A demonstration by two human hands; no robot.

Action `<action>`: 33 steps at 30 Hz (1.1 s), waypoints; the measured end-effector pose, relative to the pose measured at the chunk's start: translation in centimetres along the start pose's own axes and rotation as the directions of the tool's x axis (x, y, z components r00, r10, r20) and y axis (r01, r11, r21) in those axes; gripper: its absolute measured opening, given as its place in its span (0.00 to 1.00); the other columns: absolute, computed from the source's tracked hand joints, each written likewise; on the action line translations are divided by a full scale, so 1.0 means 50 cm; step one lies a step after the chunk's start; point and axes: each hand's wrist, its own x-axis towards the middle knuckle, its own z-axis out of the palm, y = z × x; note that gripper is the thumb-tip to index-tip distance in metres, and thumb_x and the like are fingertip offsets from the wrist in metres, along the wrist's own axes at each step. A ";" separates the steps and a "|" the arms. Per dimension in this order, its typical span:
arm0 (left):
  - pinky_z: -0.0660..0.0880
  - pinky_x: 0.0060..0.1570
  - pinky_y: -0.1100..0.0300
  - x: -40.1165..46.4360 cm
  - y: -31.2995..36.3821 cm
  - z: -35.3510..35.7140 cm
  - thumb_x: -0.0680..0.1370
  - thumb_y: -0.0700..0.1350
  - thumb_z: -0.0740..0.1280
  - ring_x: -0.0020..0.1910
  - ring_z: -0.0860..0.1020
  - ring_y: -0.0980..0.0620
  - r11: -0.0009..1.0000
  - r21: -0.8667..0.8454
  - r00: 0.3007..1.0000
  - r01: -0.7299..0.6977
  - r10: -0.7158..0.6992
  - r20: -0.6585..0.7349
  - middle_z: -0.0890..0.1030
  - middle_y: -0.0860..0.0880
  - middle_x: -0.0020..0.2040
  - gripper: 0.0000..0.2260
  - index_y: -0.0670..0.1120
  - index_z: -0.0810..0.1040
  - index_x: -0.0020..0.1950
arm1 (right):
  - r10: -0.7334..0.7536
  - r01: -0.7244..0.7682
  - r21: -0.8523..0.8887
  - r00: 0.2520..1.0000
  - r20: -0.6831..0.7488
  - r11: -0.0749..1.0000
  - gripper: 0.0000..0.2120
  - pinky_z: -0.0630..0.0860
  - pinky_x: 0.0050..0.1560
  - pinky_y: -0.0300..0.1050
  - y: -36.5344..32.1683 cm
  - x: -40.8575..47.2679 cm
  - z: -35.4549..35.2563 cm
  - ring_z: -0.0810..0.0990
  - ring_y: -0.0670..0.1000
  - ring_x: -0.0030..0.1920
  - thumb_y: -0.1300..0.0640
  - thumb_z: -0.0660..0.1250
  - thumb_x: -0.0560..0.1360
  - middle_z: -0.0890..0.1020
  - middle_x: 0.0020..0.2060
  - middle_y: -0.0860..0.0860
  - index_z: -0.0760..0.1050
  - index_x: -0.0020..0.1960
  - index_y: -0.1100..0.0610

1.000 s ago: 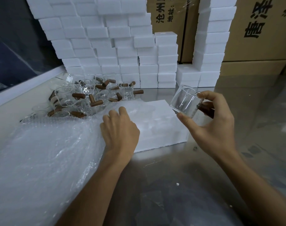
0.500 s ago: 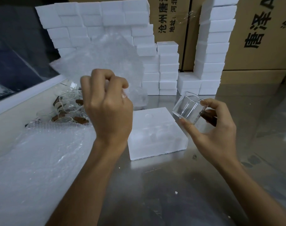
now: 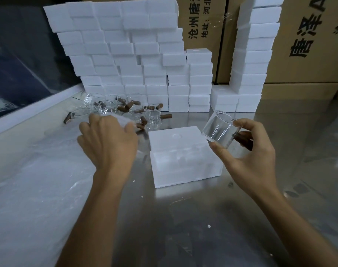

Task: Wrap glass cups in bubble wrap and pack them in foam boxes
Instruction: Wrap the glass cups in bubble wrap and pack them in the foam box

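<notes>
My right hand (image 3: pixel 249 160) holds a clear glass cup (image 3: pixel 219 132) tilted in the air, fingers round its wall and its brown handle against my palm. It hovers just right of a white foam box (image 3: pixel 183 162) lying on the steel table. My left hand (image 3: pixel 108 141) is low over the heap of bubble wrap (image 3: pixel 39 189) at the left, fingers curled on a bunched piece of bubble wrap (image 3: pixel 123 120). Several more glass cups (image 3: pixel 152 116) with brown handles lie in a pile behind it.
A wall of stacked white foam boxes (image 3: pixel 125 54) fills the back, with a taller stack (image 3: pixel 254 54) to the right. Brown cardboard cartons (image 3: pixel 308 45) stand behind them. The steel table (image 3: pixel 202 218) stretches out in front of me.
My left hand, which had lifted a bubble wrap sheet high in front of the foam stacks, has come down to the left over the wrap heap. The right hand keeps the cup in place.
</notes>
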 end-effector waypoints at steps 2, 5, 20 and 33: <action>0.69 0.51 0.49 0.006 -0.002 0.000 0.77 0.37 0.68 0.58 0.75 0.36 0.993 -0.121 0.998 -0.008 0.000 -0.062 0.80 0.39 0.57 0.08 0.41 0.83 0.55 | 0.000 0.000 -0.005 1.000 0.002 1.000 0.26 0.72 0.54 0.26 0.000 -0.001 0.000 0.79 0.42 0.52 0.53 0.81 0.66 0.78 0.55 0.50 0.73 0.59 0.51; 0.64 0.46 0.55 0.005 0.002 -0.002 0.75 0.30 0.68 0.51 0.77 0.41 0.980 -0.198 0.993 -0.029 0.006 -0.114 0.81 0.42 0.53 0.14 0.44 0.79 0.56 | 0.020 -0.020 0.012 1.000 0.010 1.000 0.24 0.75 0.51 0.29 -0.004 -0.005 -0.001 0.80 0.44 0.49 0.51 0.81 0.65 0.78 0.52 0.47 0.71 0.53 0.48; 0.69 0.43 0.58 -0.020 0.019 0.030 0.71 0.24 0.61 0.47 0.80 0.46 0.883 -0.398 0.965 -0.248 0.263 -0.017 0.81 0.48 0.45 0.18 0.44 0.80 0.48 | 0.281 -0.327 0.306 0.942 0.186 0.894 0.29 0.76 0.34 0.43 -0.048 0.003 0.000 0.77 0.50 0.35 0.41 0.76 0.62 0.80 0.38 0.57 0.73 0.48 0.63; 0.75 0.50 0.64 -0.080 0.046 0.054 0.73 0.32 0.66 0.51 0.81 0.45 0.823 -0.522 0.805 -0.223 0.457 0.378 0.83 0.47 0.58 0.27 0.55 0.78 0.67 | 0.311 -0.793 0.600 0.599 0.738 0.104 0.18 0.76 0.47 0.48 -0.114 -0.003 0.034 0.80 0.53 0.37 0.48 0.63 0.73 0.82 0.55 0.55 0.83 0.43 0.61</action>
